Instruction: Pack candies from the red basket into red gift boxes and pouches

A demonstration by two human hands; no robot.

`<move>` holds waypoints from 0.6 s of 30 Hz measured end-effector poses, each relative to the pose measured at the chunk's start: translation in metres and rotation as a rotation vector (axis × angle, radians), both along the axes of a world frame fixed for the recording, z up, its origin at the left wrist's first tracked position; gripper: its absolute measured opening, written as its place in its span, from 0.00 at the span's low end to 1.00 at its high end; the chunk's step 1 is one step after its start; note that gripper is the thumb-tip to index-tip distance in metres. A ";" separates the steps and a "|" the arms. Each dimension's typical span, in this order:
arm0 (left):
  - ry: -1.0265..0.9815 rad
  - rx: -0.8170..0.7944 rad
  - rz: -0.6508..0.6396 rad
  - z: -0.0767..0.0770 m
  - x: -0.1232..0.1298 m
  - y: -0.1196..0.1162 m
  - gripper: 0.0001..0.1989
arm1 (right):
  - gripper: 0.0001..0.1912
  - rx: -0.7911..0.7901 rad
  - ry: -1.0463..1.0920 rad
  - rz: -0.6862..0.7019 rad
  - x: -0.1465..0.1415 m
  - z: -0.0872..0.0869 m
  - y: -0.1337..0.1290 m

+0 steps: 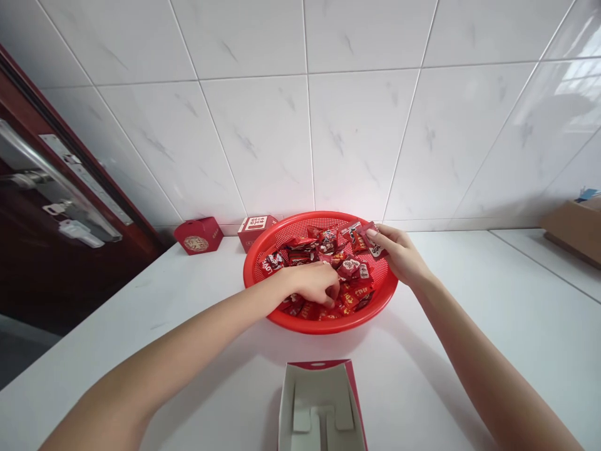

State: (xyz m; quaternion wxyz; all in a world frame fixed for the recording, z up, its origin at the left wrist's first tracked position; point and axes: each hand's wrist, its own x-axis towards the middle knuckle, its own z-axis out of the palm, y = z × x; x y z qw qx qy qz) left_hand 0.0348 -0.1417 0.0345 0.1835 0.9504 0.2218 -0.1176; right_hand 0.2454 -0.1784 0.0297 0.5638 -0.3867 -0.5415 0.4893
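Note:
A red plastic colander [256,275] holds a heap of wrapped candies [357,294] in red and dark wrappers. My left hand [317,282] reaches down into the heap with its fingers curled; what lies between the fingertips is hidden. At the colander's right rim, my right hand [399,250] pinches a dark red wrapped candy [374,241] with pale lettering between thumb and fingers. An open paper box [323,391], pale inside with a red outer side, stands in front of the colander at the bottom of the view, with its folded base flaps showing.
Two red paper boxes stand by the wall: one with a gold round emblem [197,237], one with a white label [253,230] beside the colander. A cardboard box [575,228] sits far right on the white counter [446,376]. A dark door [42,219] with keys is at left.

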 end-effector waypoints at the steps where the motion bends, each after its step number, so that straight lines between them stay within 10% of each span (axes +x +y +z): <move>1: -0.023 0.001 0.025 0.002 -0.001 0.001 0.08 | 0.17 0.000 0.004 0.009 0.000 0.000 0.000; 18: -0.492 0.060 0.522 0.021 -0.017 0.025 0.12 | 0.17 -0.020 0.047 -0.001 -0.002 0.002 -0.002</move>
